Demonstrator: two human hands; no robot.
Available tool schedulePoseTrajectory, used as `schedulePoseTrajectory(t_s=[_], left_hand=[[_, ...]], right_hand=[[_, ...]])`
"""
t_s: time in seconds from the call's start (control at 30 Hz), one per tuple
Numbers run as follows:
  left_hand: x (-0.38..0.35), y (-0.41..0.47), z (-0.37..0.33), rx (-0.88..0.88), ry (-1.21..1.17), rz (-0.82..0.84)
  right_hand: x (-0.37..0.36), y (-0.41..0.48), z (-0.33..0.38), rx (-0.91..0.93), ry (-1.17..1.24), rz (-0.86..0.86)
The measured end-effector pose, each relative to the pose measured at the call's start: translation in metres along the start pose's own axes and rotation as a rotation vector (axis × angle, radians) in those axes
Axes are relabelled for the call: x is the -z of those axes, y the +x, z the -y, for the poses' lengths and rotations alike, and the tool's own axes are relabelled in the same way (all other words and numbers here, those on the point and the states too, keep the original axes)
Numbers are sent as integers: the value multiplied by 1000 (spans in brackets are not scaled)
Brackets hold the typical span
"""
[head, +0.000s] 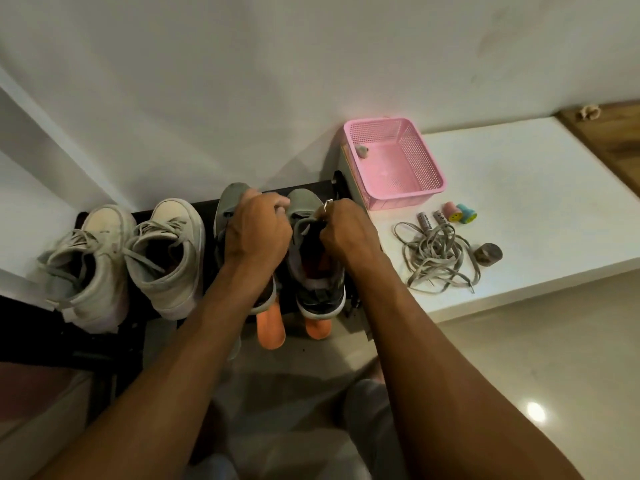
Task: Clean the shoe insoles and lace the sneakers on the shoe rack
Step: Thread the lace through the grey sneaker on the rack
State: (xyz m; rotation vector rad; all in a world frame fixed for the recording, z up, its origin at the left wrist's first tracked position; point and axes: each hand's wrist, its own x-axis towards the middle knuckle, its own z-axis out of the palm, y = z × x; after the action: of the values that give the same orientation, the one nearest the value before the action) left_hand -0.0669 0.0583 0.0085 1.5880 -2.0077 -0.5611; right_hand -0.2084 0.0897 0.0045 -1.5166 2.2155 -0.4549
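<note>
Right, grey sneaker (317,282) on the shoe rack (311,186), left hand (258,226) and right hand (346,232) both curled, pinching its lace (301,224) over the tongue — tug unevenly and, I reckon, one end slips out of its eyelet.

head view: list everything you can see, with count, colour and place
white sneakers: 2, off-white with grey laces, left on rack
grey sneakers: 2, grey-black, right on rack
insoles: 2, orange, showing at grey sneakers' heels
shoe rack: 1, black, under the sneakers
basket: 1, pink, on white ledge right of rack
loose laces: one tangle, grey, on ledge
small cylinders: 2 pale, 1 pink, 1 teal, 1 brown, around the tangle
left hand: curled over grey sneakers
right hand: pinches lace at right grey sneaker
</note>
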Motion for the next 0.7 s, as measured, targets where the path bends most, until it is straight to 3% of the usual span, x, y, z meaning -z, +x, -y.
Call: schedulePoseTrajectory(t_s=[0.13,0.47,0.57,0.7], left_hand=[[-15,14,7,-104,-14,265],[-26,15,9,-202,161,400],[-30,21,2,-158,262,481],[-29,27,-5,-64,223,556]], right_hand=[[7,1,-2,-11,23,8],[-4,0,2,94,-74,-47],[-5,-2,3,93,-106,-55],[-5,-3,1,89,-130,-58]])
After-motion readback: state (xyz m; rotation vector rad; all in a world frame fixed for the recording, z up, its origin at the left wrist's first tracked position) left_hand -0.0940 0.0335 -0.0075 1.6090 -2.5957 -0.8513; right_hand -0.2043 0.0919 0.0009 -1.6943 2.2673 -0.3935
